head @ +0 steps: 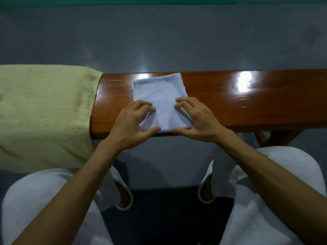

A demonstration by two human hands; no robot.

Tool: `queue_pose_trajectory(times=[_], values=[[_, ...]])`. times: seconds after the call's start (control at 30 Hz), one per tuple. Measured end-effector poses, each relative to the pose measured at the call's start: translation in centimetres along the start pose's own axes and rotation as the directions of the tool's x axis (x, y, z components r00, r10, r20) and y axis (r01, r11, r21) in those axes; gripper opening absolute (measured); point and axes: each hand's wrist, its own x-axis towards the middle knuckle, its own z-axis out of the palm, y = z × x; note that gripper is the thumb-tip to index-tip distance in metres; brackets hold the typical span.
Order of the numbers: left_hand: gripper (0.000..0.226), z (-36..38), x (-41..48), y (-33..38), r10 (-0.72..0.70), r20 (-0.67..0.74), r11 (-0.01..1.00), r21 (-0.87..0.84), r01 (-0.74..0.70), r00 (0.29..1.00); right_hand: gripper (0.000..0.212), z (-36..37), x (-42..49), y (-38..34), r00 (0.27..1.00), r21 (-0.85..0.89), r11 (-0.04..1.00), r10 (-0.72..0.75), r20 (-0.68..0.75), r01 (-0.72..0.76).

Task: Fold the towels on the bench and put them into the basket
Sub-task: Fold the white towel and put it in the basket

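Note:
A small pale blue towel [160, 92], folded into a rectangle, lies on the glossy brown wooden bench [230, 101] near its middle. My left hand [131, 122] grips the towel's near left corner, fingers curled on top and thumb at the near edge. My right hand [196, 117] grips the near right corner the same way. A large yellow-green towel [44, 114] is draped over the bench's left end and hangs down its front. No basket is in view.
Grey floor [159, 41] stretches beyond the bench, with a green strip at the far top. My knees in white trousers [265, 200] and white slippers [123, 195] are below the bench's near edge. Bench legs [276, 137] show at the right.

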Motion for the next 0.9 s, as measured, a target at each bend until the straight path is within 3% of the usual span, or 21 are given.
queue_pose_trajectory(times=[0.13,0.3,0.43,0.57,0.63,0.7,0.77,0.9], values=[[0.105,0.3,-1.4,0.1,0.021,0.06,0.988,0.149,-0.03,0.998,0.092,-0.2,-1.3,0.4,0.997,-0.087,0.995,-0.047,0.065,0.052],[0.103,0.3,-1.9,0.5,0.036,0.074,0.964,0.262,-0.054,0.997,0.073,-0.7,-1.7,0.3,0.996,-0.059,0.997,-0.043,0.08,0.048],[0.064,-0.8,-2.2,0.1,0.063,0.019,0.992,0.109,-0.065,0.998,0.041,-1.8,-1.1,0.3,1.0,0.053,0.998,-0.019,0.021,0.018],[0.04,-2.5,-0.9,0.2,-0.072,-0.078,0.989,-0.135,0.061,0.994,0.008,-2.8,0.0,0.0,0.996,0.289,0.955,0.085,-0.032,-0.072],[0.041,-3.3,-0.3,0.5,-0.197,-0.047,0.934,-0.311,0.173,0.979,0.008,-3.2,0.7,0.5,0.991,0.341,0.934,0.132,-0.038,-0.111],[0.036,-3.8,0.4,0.8,-0.261,0.007,0.862,-0.449,0.236,0.965,0.023,-3.7,1.5,0.9,0.983,0.406,0.901,0.18,-0.026,-0.155],[0.036,-3.8,1.4,0.6,-0.313,0.009,0.829,-0.485,0.278,0.95,0.034,-4.0,2.4,1.0,0.972,0.481,0.857,0.231,-0.035,-0.186],[0.028,-2.7,3.5,0.5,-0.459,0.002,0.753,-0.531,0.39,0.888,0.036,-3.2,4.7,0.9,0.903,0.482,0.808,0.424,-0.074,-0.34]])
